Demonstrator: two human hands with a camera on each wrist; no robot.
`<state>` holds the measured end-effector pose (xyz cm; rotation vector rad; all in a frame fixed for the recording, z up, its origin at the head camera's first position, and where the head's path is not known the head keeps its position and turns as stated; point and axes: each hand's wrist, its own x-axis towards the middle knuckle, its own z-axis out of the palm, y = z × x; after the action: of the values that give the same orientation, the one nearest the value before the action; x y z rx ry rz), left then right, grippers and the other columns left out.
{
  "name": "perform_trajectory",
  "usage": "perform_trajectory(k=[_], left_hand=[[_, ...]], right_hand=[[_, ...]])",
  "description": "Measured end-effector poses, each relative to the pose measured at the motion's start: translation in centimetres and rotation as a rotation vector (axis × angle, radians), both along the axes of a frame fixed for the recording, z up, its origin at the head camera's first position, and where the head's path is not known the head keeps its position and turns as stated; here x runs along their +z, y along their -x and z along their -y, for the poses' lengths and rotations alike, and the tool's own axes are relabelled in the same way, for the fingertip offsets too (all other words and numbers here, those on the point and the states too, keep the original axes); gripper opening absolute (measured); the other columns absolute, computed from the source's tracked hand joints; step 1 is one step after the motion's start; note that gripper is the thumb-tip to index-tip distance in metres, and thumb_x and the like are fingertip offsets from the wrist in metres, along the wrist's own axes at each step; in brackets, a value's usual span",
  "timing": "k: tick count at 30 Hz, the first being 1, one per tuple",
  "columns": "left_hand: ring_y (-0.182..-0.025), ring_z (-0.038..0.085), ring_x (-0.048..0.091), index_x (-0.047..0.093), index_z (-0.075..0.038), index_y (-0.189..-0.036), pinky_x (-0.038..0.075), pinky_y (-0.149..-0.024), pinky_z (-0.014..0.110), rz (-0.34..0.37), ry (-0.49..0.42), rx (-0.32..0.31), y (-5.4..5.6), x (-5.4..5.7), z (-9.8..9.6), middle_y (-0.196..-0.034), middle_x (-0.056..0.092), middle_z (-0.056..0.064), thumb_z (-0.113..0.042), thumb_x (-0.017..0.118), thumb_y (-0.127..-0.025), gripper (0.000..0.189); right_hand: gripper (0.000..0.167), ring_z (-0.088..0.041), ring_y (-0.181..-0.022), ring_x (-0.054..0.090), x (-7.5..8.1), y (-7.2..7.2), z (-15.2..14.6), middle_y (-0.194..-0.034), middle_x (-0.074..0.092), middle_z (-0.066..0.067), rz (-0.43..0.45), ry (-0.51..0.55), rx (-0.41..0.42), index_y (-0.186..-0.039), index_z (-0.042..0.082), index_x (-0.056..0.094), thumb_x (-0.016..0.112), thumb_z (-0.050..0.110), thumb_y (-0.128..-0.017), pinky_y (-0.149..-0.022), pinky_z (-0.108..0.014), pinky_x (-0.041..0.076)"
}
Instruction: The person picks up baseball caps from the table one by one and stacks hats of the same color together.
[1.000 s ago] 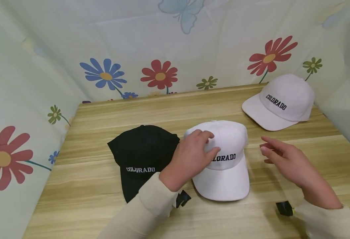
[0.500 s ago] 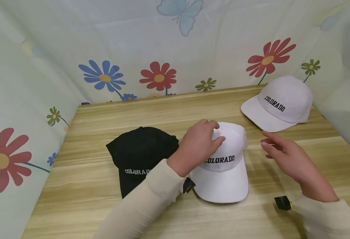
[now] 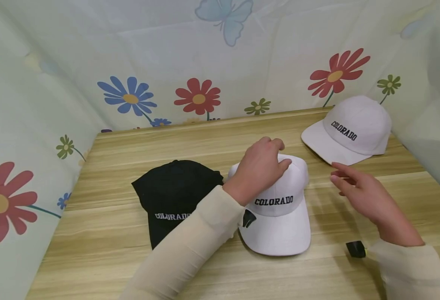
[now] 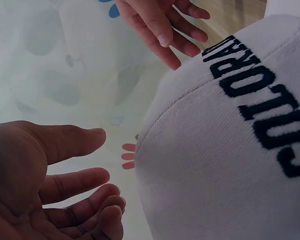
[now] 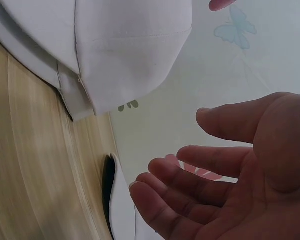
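A white cap (image 3: 280, 233) with black COLORADO lettering sits on the table, its brim toward me. In the right wrist view, a second brim layer (image 5: 32, 60) shows under its top one. My left hand (image 3: 259, 166) hovers by the far left of its crown, fingers loosely bent; the left wrist view shows a gap between fingertips and fabric. To the cap's right, my right hand (image 3: 366, 200) is held in the air, palm turned inward and fingers relaxed around nothing. A black cap (image 3: 178, 183) lies on the left, partly covered by my left sleeve.
Another white COLORADO cap (image 3: 358, 121) rests at the back right corner of the wooden table (image 3: 103, 175). Flower-printed curtains (image 3: 159, 46) enclose the back and both sides. A small black tag (image 3: 356, 249) sits at my right cuff.
My left hand has moved away from me and to the right over the middle cap's crown, uncovering its lettering. My right hand has barely moved; the caps have stayed put.
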<state>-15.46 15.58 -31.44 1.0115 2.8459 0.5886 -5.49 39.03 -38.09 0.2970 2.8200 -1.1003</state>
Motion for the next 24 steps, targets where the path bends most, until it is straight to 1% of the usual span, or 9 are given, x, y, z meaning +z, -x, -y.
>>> perform_trajectory(k=[3,9,16,18,20,24], left_hand=[[-0.096,0.013,0.060,0.062,-0.012,-0.124,0.051,-0.083,0.025,0.002,0.016,-0.002,0.3,0.0,-0.4,-0.113,0.062,0.003,-0.035,0.060,-0.096,0.037],[-0.095,0.014,0.059,0.062,-0.011,-0.123,0.050,-0.082,0.024,-0.011,0.038,-0.019,0.8,-0.2,-0.9,-0.111,0.063,0.004,-0.034,0.059,-0.096,0.036],[-0.101,0.015,0.059,0.061,-0.009,-0.123,0.050,-0.087,0.026,-0.011,0.093,-0.043,1.5,0.1,-1.7,-0.112,0.064,0.004,-0.030,0.057,-0.096,0.034],[-0.099,0.015,0.058,0.062,-0.009,-0.119,0.049,-0.084,0.026,-0.018,0.100,-0.050,1.7,0.3,-2.0,-0.109,0.064,0.003,-0.028,0.058,-0.096,0.030],[-0.093,0.015,0.058,0.063,-0.009,-0.112,0.049,-0.078,0.025,-0.027,0.103,-0.059,1.9,0.4,-2.2,-0.102,0.064,0.003,-0.027,0.058,-0.095,0.025],[-0.083,0.013,0.052,0.062,-0.010,-0.102,0.043,-0.068,0.023,-0.030,0.112,-0.066,2.2,0.6,-2.7,-0.089,0.059,0.001,-0.026,0.058,-0.095,0.018]], right_hand=[[0.064,-0.036,-0.101,0.062,-0.1,0.1,-0.3,-0.135,0.050,-0.024,-0.004,-0.010,-0.002,-0.152,0.005,0.029,0.037,0.046,-0.103,-0.073,-0.032,0.050],[0.060,-0.036,-0.096,0.063,-0.3,0.5,-0.9,-0.132,0.051,-0.027,-0.031,-0.027,0.010,-0.150,0.001,0.031,0.039,0.038,-0.104,-0.069,-0.028,0.050],[0.060,-0.037,-0.098,0.063,-0.4,0.8,-1.2,-0.134,0.048,-0.030,-0.011,0.001,0.009,-0.150,-0.001,0.029,0.038,0.037,-0.104,-0.069,-0.026,0.051],[0.060,-0.037,-0.097,0.063,-0.4,0.9,-1.3,-0.133,0.049,-0.030,-0.011,0.002,0.009,-0.149,-0.002,0.030,0.038,0.037,-0.104,-0.069,-0.026,0.051],[0.061,-0.037,-0.096,0.063,-0.5,1.0,-1.4,-0.132,0.049,-0.030,-0.014,-0.004,0.011,-0.149,-0.002,0.030,0.038,0.038,-0.104,-0.068,-0.026,0.051],[0.062,-0.036,-0.095,0.063,-0.7,1.1,-1.8,-0.133,0.049,-0.029,-0.010,-0.008,0.008,-0.149,-0.002,0.030,0.038,0.040,-0.104,-0.067,-0.026,0.051]])
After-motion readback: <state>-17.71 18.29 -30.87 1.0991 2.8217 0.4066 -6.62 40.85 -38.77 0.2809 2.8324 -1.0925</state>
